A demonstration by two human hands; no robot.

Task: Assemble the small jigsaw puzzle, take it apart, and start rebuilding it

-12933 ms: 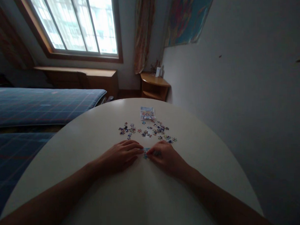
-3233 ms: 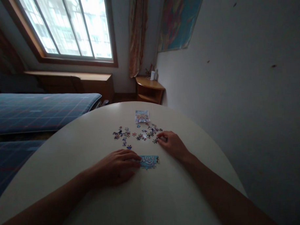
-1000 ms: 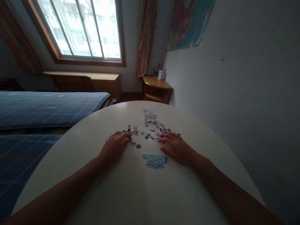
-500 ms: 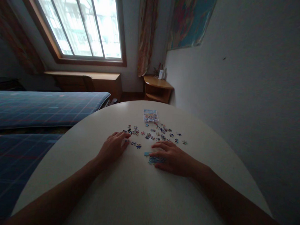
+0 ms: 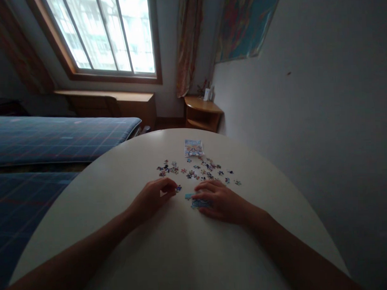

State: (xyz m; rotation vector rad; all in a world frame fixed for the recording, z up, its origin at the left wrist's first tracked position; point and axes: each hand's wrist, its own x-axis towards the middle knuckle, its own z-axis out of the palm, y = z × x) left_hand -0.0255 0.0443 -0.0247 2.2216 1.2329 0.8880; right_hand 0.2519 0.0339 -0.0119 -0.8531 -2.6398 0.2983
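On white table [image 5: 184, 255], hands [image 5: 219, 202], puzzle pieces [image 5: 190, 174]

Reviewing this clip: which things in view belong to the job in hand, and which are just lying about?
Job:
left hand, fingertips at a blue puzzle piece
right hand, over the joined section
loose pieces
white table
picture sheet, probably

Just around:
plaid mattress
desk
corner shelf
wall poster

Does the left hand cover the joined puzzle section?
No, the right hand partly covers the joined puzzle section; the left hand is apart.
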